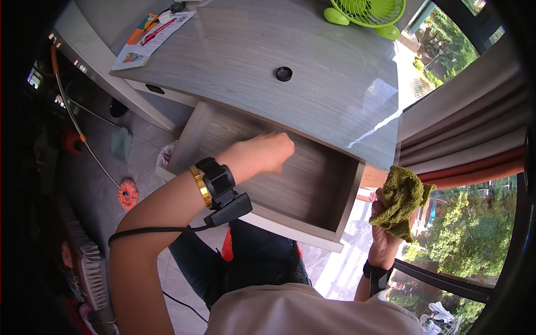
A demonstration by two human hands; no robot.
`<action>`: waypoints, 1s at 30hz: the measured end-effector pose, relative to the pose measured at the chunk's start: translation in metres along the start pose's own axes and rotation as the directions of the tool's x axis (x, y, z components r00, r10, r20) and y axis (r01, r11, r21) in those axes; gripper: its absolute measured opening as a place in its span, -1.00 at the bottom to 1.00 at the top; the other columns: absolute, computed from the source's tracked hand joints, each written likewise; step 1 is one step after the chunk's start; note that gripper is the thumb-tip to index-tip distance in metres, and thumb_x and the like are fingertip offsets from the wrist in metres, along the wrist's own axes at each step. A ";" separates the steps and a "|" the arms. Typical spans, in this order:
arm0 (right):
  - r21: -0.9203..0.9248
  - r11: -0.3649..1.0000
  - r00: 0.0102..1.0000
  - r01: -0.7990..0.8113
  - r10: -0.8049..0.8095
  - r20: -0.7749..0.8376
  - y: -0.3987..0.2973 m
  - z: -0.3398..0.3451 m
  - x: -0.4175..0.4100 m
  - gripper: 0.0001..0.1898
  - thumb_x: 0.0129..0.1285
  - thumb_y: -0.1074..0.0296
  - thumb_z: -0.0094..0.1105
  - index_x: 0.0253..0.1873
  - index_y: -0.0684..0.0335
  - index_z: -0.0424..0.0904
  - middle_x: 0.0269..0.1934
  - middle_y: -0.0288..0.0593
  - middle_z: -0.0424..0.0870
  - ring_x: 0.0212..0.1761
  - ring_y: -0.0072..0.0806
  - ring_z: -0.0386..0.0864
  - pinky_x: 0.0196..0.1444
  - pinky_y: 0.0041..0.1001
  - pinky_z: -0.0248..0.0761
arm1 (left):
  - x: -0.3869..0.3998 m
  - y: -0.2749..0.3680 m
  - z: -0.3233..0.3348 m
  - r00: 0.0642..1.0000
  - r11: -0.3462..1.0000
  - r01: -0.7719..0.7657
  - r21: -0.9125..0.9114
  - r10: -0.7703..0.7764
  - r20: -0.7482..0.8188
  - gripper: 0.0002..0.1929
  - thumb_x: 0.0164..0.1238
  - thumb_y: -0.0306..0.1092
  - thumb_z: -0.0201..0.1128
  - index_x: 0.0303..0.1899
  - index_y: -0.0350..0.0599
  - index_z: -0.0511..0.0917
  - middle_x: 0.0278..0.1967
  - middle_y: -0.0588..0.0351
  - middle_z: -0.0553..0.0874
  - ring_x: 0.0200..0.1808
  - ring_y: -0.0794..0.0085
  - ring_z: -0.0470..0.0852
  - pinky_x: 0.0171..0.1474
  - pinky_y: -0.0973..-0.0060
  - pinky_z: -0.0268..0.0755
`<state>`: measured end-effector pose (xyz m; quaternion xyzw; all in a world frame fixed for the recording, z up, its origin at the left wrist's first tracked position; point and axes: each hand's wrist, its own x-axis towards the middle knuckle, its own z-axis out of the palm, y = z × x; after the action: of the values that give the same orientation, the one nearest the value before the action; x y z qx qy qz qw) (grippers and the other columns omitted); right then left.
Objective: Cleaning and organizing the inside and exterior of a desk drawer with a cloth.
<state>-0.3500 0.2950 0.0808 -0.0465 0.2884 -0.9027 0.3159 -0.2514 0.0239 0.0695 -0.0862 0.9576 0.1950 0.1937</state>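
My left hand (pixel 268 151) is above the pulled-out wooden drawer (pixel 305 192) of a grey wood-grain desk. Its fingers curl under and their tips are hidden, so I cannot tell whether they hold anything. No objects show in the visible part of the drawer. Off the drawer's right side, beside the window, my right hand (pixel 379 222) grips a crumpled olive-green cloth (pixel 400 201). The cloth hides most of that hand's fingers. On the desktop (pixel 234 50) stands a small round black cap (pixel 284 74).
A green fan (pixel 368 12) stands at the desk's back right. Papers (pixel 146 46) with a red pen (pixel 158 32) lie at the back left. Curtains (pixel 469 130) hang on the right. On the floor at left are a long-handled orange brush (pixel 127 194) and a dustpan (pixel 121 144).
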 end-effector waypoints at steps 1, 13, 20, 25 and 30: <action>-0.002 1.000 1.000 0.001 -0.001 0.000 0.001 0.002 -0.002 -0.60 0.32 0.13 0.06 0.07 0.34 0.36 -0.24 -0.07 0.42 -0.33 -0.37 0.29 -0.37 -0.47 0.33 | -0.002 -0.002 -0.003 1.000 1.000 -0.002 -0.001 0.002 -0.001 -0.88 -0.09 -0.51 0.27 -0.43 -0.27 0.63 -0.40 -0.13 0.67 -0.26 0.10 0.67 -0.17 0.33 0.53; 0.179 0.979 0.985 -0.093 0.064 0.162 0.005 0.010 0.004 -0.75 0.33 0.29 0.00 -0.02 0.32 0.37 -0.28 -0.17 0.36 -0.34 -0.50 0.21 -0.46 -0.61 0.15 | -0.152 -0.024 -0.041 0.888 0.988 0.043 -0.151 -0.107 -0.447 -0.94 -0.07 -0.58 0.20 -0.49 -0.29 0.49 -0.57 0.03 0.59 -0.46 0.31 0.61 -0.35 0.48 0.44; 0.225 0.950 0.936 -0.214 0.133 0.326 0.005 -0.001 0.016 -0.60 0.32 0.22 0.04 0.12 0.35 0.31 -0.24 -0.08 0.39 -0.33 -0.38 0.25 -0.33 -0.46 0.39 | -0.268 -0.158 0.054 0.459 0.614 0.289 -0.734 -0.762 -0.457 -0.96 -0.01 -0.56 0.21 -0.47 -0.30 0.53 -0.61 0.11 0.59 -0.57 0.53 0.58 -0.48 0.57 0.41; 0.032 0.991 0.977 -0.130 0.123 0.176 0.020 0.046 -0.002 -0.67 0.30 0.22 0.07 0.04 0.32 0.36 -0.30 -0.16 0.38 -0.36 -0.48 0.23 -0.50 -0.57 0.18 | -0.258 -0.256 0.164 0.233 0.585 0.357 -0.728 -0.811 -0.537 -0.92 0.03 -0.45 0.20 -0.50 -0.27 0.57 -0.64 0.01 0.64 -0.63 0.46 0.63 -0.50 0.52 0.46; 0.023 0.991 0.958 -0.128 0.118 0.262 0.017 0.035 0.001 -0.55 0.40 0.15 -0.15 0.22 0.38 0.25 0.03 0.22 0.49 -0.08 0.04 0.60 -0.23 -0.12 0.65 | -0.237 -0.299 0.209 0.034 0.407 0.655 -0.637 -0.858 -0.513 -0.81 0.06 -0.26 0.26 -0.46 -0.20 0.60 -0.57 -0.02 0.67 -0.51 0.19 0.68 -0.36 0.31 0.49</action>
<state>-0.3321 0.2663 0.1006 -0.1403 0.2289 -0.8729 0.4074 0.1069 -0.1415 -0.1131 -0.6804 0.6981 0.1058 -0.1962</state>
